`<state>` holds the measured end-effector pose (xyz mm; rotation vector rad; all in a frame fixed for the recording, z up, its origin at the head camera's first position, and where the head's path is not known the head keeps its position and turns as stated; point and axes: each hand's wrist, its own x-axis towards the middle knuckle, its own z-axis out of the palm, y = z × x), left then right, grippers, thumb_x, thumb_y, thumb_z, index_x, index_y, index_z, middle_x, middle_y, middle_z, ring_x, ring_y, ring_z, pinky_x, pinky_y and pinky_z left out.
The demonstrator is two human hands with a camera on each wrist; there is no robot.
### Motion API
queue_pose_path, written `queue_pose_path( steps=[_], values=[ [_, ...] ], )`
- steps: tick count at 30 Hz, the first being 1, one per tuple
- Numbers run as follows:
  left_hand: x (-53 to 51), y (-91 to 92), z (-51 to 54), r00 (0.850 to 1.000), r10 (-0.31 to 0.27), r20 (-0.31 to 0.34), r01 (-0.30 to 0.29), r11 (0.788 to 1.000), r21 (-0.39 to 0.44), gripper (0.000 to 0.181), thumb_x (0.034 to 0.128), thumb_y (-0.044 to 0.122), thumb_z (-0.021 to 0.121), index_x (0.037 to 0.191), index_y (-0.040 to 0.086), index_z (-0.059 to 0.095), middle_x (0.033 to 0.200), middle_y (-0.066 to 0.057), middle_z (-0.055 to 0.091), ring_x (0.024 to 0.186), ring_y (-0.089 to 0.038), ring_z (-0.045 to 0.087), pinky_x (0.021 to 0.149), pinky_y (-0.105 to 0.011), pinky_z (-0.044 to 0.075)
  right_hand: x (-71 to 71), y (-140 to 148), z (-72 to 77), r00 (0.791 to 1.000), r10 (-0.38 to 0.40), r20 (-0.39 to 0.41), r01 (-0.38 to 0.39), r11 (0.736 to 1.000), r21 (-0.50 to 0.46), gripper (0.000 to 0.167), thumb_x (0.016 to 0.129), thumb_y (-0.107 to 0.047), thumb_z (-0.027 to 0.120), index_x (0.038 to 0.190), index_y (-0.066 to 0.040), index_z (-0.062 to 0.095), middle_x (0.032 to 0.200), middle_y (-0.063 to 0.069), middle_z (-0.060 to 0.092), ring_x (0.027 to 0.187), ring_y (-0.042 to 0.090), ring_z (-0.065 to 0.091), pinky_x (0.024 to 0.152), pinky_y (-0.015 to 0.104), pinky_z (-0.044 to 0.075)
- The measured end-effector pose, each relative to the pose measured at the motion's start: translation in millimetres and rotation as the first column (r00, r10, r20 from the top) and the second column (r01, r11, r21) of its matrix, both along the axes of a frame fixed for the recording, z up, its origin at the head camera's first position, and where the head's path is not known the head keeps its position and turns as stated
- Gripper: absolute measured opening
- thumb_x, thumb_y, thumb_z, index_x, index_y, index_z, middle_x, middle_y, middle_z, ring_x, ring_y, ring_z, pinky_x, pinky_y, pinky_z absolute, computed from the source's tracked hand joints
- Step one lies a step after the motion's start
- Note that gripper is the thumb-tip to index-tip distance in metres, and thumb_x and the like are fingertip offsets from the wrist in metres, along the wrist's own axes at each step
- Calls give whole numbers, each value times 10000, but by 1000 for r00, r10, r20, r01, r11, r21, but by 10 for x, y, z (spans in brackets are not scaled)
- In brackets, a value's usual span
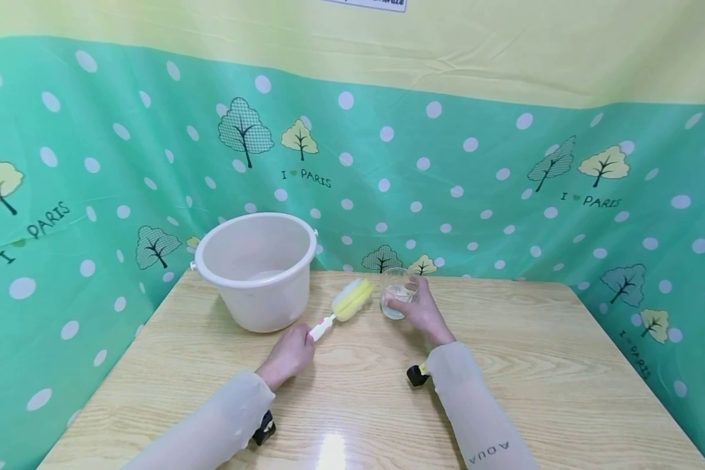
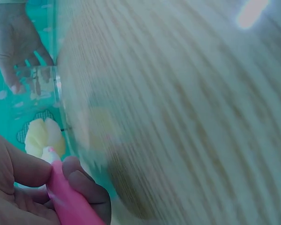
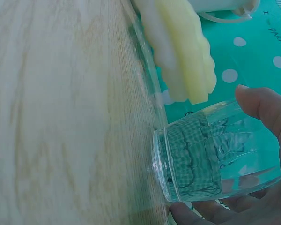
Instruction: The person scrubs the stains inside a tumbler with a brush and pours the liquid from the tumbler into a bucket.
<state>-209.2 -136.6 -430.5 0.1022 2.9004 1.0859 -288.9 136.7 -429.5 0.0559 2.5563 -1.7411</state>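
At the back and sides hangs a big green and yellow cloth curtain with white dots, trees and the word PARIS (image 1: 470, 176). In front of it is a pale brown wooden table (image 1: 534, 339). A round white plastic bucket (image 1: 270, 303) stands on the table, at the back on the left. A person reaches in with 2 arms in light grey cloth sleeves (image 1: 476, 405), and the right sleeve has dark letters on it. The person's left hand (image 1: 290, 356) grips the pink and white handle of a long brush with a yellow and white sponge head (image 1: 350, 301). The brush slants over the table, and its sponge end is just beside the glass, on the outside. The right hand (image 1: 427, 316) has its thumb and fingers curled around that clear round drinking glass (image 1: 395, 290). I cannot tell if the glass touches the table. The smallest things are 2 black boxes (image 1: 417, 375), 1 at each wrist.
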Motion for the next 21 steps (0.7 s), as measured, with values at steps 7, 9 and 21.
queue_pose_path(
  steps=[7, 9, 21],
  values=[
    [-9, -2, -32, 1000, -5, -15, 5, 1000, -15, 106, 910, 21, 485, 864, 9, 580, 730, -55, 504, 654, -201, 474, 629, -365, 436, -4, 3, -8, 1000, -3, -8, 3, 1000, -2, 925, 785, -313, 777, 1491, -190, 193, 1464, 119, 331, 1356, 365, 290, 1099, 540, 229],
    [-10, 0, -32, 1000, -6, -16, 6, 1000, -23, 101, 905, 16, 491, 860, 7, 581, 735, -59, 508, 662, -205, 479, 642, -375, 441, -8, 3, -12, 1000, -1, -7, 1, 1000, -5, 927, 784, -313, 778, 1491, -188, 192, 1467, 116, 329, 1357, 365, 291, 1099, 539, 231],
    [10, 15, -16, 1000, -7, -9, 6, 997, -77, 53, 875, 5, 535, 889, 12, 586, 750, -63, 524, 673, -212, 496, 642, -386, 452, -7, -12, -14, 1000, 0, -8, -1, 999, -41, 939, 766, -263, 792, 1486, -162, 197, 1465, 108, 326, 1345, 365, 305, 1094, 521, 252]
  ],
)
